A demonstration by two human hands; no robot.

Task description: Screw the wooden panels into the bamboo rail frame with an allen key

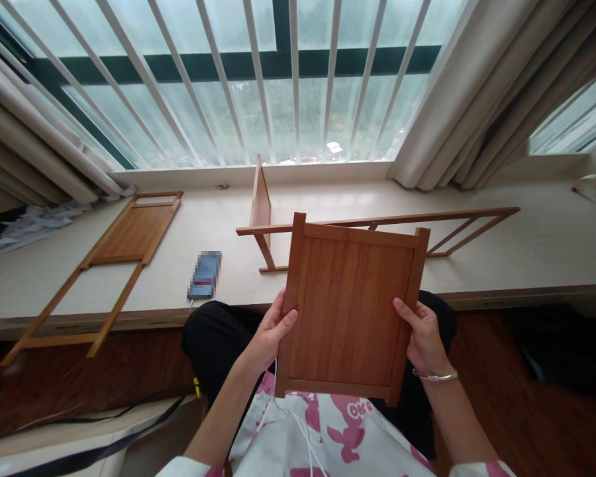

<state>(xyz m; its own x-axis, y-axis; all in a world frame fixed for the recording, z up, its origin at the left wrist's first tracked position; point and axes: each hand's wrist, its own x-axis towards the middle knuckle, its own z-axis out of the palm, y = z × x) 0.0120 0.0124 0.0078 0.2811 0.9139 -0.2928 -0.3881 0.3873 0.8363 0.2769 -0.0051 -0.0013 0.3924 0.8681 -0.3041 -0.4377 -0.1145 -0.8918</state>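
Between my two hands a framed wooden panel is held up above my lap, its broad face toward me. My left hand grips its left rail, thumb on the front. On the right rail, my right hand does the same; its other fingers are hidden behind the panel. Behind the panel, a wooden frame with a small upright board at its left end stands on the white ledge. The panel covers part of that frame.
A second wooden frame with a panel lies at the left, its legs past the ledge's edge. A phone with a cable lies on the ledge. Barred windows and curtains stand behind. A black strap is at lower left.
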